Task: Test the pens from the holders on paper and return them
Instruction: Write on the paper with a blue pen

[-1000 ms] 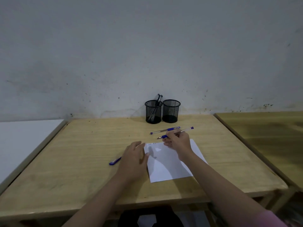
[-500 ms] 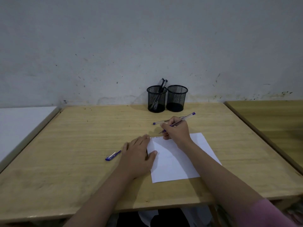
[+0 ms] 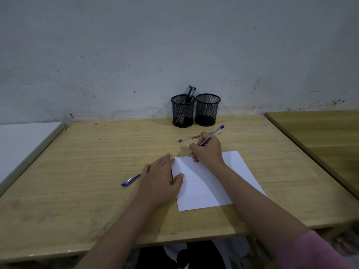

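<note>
The right hand (image 3: 208, 150) pinches a clear-barrelled pen with a blue end cap (image 3: 217, 131) in a writing grip, its tip down on the far left corner of a white sheet of paper (image 3: 211, 187), where a few small scribbled marks (image 3: 181, 157) run along the sheet's far edge. The left hand (image 3: 161, 181) lies flat with fingers straight, gripping nothing, pressing on the sheet's left edge, its thumb on the paper. The sheet lies slightly skewed on a light wooden table (image 3: 77, 181), nearer the front edge than the back. A second clear pen with a blue tip (image 3: 189, 138) lies on the table just behind the right hand, partly hidden by it. A blue pen cap with a clip (image 3: 130, 180) lies on the wood just left of the left hand. At the middle of the table's back edge, against a scuffed grey wall (image 3: 136, 55), two black wire-mesh holders stand side by side and almost touching: the left holder (image 3: 183, 110) has dark pens (image 3: 190, 93) leaning in it, and no pens show above the rim of the right holder (image 3: 207, 109). A white surface (image 3: 21, 140) adjoins the table's left edge and another wooden table (image 3: 320, 136) sits off its right edge. A pink sleeve (image 3: 320, 251) covers the right upper arm.
</note>
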Demonstrator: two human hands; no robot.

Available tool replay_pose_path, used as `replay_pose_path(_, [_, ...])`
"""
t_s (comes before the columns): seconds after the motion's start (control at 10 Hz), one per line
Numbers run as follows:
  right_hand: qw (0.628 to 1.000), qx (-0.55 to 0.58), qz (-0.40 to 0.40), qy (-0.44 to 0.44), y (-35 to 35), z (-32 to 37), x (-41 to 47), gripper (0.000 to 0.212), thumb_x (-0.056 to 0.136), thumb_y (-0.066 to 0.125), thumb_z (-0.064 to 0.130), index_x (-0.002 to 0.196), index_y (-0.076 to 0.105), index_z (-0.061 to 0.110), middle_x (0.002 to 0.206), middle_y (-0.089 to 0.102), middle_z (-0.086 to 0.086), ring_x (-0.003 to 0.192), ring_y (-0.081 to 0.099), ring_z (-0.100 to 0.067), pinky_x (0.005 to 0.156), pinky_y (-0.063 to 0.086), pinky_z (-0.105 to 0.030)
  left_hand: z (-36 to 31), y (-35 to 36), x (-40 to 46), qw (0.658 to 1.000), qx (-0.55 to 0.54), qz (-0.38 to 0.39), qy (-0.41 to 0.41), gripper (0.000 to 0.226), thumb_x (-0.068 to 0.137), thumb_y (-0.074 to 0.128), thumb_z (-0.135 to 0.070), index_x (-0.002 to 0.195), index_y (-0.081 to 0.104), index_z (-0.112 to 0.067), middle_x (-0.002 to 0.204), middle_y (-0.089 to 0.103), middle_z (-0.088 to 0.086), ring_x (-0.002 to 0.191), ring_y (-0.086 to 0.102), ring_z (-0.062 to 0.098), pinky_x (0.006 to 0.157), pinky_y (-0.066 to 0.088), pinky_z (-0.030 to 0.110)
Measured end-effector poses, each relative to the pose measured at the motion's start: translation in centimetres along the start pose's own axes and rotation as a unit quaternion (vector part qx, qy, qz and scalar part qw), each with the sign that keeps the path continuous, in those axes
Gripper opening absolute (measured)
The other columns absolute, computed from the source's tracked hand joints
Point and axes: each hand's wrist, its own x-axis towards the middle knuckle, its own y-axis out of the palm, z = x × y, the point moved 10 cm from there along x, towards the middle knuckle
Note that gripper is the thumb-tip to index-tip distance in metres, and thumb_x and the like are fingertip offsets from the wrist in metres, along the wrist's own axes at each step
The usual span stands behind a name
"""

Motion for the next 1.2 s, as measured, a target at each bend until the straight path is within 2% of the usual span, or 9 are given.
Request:
replay_pose_path(0.2, [1.0, -0.001, 0.001, 0.016, 0.2, -0.35, 0.23, 0.036, 0.069, 0.058, -0.009, 0.056, 0.033, 0.013, 0.046, 0.038, -0.007, 0.03, 0.047, -0.016, 0.038, 0.038, -0.022, 0.11, 0.08, -0.03, 1.0, -0.005, -0.001, -0.001, 0.057, 0.089, 0.043, -0.045, 0.14, 0.031, -0.023, 0.154, 0.022, -0.007, 0.141, 0.02, 0.01, 0.117, 0.01, 0.047])
replay_pose_path(0.4, [1.0, -0.006, -0.007, 0.004, 0.03, -0.27, 0.3, 0.034, 0.07, 0.058, -0.007, 0.057, 0.034, 0.013, 0.051, 0.042, -0.011, 0.035, 0.049, -0.021, 0.038, 0.041, -0.024, 0.2, 0.13, 0.11, 1.0, 0.004, -0.001, -0.004, 0.057, 0.089, 0.043, -0.046, 0.14, 0.031, -0.024, 0.154, 0.022, -0.008, 0.141, 0.02, 0.01, 0.116, 0.01, 0.045])
replay_pose_path(0.6, [1.0, -0.005, -0.004, 0.006, 0.04, -0.41, 0.23, 0.032, 0.07, 0.058, -0.006, 0.058, 0.035, 0.013, 0.05, 0.043, -0.011, 0.032, 0.048, -0.018, 0.039, 0.041, -0.024, 0.15, 0.13, 0.11, 1.0, 0.005, 0.001, -0.005, 0.058, 0.088, 0.043, -0.047, 0.14, 0.031, -0.024, 0.154, 0.023, -0.008, 0.141, 0.02, 0.01, 0.117, 0.01, 0.046])
replay_pose_path(0.9, [1.0, -0.019, -0.019, -0.006, -0.18, -0.15, 0.27, 0.036, 0.068, 0.055, -0.009, 0.055, 0.031, 0.015, 0.052, 0.036, -0.01, 0.032, 0.045, -0.022, 0.036, 0.037, -0.022, 0.12, 0.12, 0.02, 1.0, -0.002, 0.001, -0.002, 0.057, 0.088, 0.043, -0.046, 0.14, 0.031, -0.024, 0.154, 0.023, -0.008, 0.141, 0.021, 0.011, 0.117, 0.011, 0.046])
replay_pose_path(1.0, [1.0, -0.012, -0.025, 0.0, -0.28, -0.3, 0.3, 0.037, 0.068, 0.054, -0.009, 0.054, 0.03, 0.016, 0.051, 0.033, -0.007, 0.03, 0.044, -0.019, 0.037, 0.036, -0.023, 0.14, 0.07, 0.04, 1.0, 0.0, -0.003, -0.001, 0.063, 0.083, 0.036, -0.052, 0.139, 0.033, -0.024, 0.153, 0.025, -0.008, 0.14, 0.022, 0.01, 0.116, 0.012, 0.045])
replay_pose_path(1.2, [1.0, -0.013, -0.025, 0.007, -0.41, -0.42, 0.34, 0.038, 0.068, 0.052, -0.01, 0.055, 0.028, 0.016, 0.05, 0.03, -0.005, 0.029, 0.042, -0.019, 0.039, 0.036, -0.023, 0.16, 0.0, 0.03, 1.0, 0.004, -0.008, 0.001, 0.056, 0.089, 0.044, -0.045, 0.139, 0.033, -0.022, 0.153, 0.025, -0.007, 0.14, 0.022, 0.011, 0.116, 0.012, 0.045])
